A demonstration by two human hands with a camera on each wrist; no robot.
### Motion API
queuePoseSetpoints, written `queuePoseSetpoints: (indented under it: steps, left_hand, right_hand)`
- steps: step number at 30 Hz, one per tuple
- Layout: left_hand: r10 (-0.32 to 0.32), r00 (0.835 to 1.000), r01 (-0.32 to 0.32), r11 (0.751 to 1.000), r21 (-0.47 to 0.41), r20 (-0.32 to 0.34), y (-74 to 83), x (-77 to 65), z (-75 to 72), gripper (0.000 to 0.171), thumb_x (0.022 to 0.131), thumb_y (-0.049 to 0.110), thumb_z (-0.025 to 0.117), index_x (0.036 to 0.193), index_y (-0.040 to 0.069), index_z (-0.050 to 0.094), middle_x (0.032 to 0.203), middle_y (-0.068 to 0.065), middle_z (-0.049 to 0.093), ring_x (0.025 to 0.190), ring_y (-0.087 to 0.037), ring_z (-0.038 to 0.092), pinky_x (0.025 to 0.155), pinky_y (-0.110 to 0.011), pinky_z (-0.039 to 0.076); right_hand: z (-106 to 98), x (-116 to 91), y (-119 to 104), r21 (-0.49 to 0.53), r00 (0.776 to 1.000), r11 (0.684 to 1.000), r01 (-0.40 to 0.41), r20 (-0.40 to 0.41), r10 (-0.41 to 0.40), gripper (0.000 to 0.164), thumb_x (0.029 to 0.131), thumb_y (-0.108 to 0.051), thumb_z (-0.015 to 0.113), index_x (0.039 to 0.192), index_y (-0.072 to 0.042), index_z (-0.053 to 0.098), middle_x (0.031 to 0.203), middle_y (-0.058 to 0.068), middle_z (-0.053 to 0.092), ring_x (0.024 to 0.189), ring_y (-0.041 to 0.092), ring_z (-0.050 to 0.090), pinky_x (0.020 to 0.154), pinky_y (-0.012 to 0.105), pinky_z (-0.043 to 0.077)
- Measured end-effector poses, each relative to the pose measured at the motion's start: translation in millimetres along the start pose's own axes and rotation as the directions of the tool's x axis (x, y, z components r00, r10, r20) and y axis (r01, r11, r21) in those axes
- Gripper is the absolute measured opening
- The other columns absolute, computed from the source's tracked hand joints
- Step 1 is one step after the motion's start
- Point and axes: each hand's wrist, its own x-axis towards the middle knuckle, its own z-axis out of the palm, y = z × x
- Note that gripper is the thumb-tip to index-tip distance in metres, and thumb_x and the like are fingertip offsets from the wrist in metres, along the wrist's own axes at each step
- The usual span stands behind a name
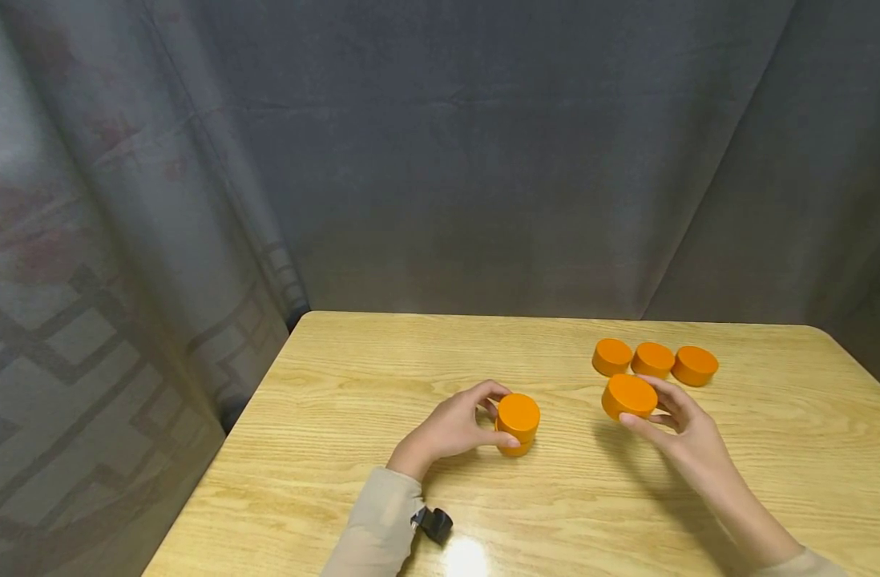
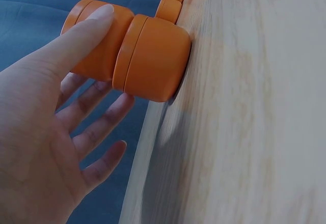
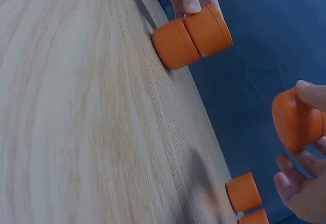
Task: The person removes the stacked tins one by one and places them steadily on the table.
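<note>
Two squat orange lidded jars are stacked near the middle of the table. My left hand (image 1: pixel 454 421) grips the upper jar (image 1: pixel 518 413), thumb on the near side and fingers behind. Below it, the lower jar (image 2: pixel 155 58) stands on the wood, and the two meet end to end in the left wrist view. To the right, my right hand (image 1: pixel 688 433) holds another orange jar (image 1: pixel 627 395) between thumb and fingers. That jar is raised off the table, its rounded base (image 3: pixel 285 122) showing in the right wrist view.
Three more orange jars stand in a row behind the right hand: a left one (image 1: pixel 612 357), a middle one (image 1: pixel 653 361) and a right one (image 1: pixel 696 365). The wooden table (image 1: pixel 324 401) ends at a grey curtain (image 1: pixel 469 200). A black wrist camera (image 1: pixel 435 525) sits on the left sleeve.
</note>
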Motion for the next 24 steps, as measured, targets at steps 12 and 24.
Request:
queuePoseSetpoints:
  steps: [12,24]
  left_hand:
    - [-0.002,1.0,0.002,1.0,-0.005,0.003,1.2,-0.6,-0.1,0.056,0.078,0.041,0.084,0.126,0.032,0.058,0.11,0.02,0.061,0.103,-0.009,0.058,0.089,-0.034,0.048]
    - [0.005,1.0,-0.005,1.0,-0.003,0.0,-0.3,-0.8,0.4,0.055,0.078,0.041,0.084,0.126,0.032,0.058,0.109,0.02,0.061,0.103,-0.009,0.058,0.088,-0.034,0.048]
  right_hand:
    - [-11,0,12,-0.011,1.0,1.0,-0.009,-0.01,0.009,0.065,0.09,-0.014,0.075,0.143,0.006,0.041,0.115,-0.037,0.048,0.103,-0.017,0.048,0.08,0.006,0.042]
    - [-22,0,25,-0.028,0.999,0.999,-0.026,-0.044,0.024,0.067,0.09,-0.014,0.075,0.143,0.006,0.041,0.114,-0.038,0.045,0.1,-0.019,0.047,0.078,0.005,0.042]
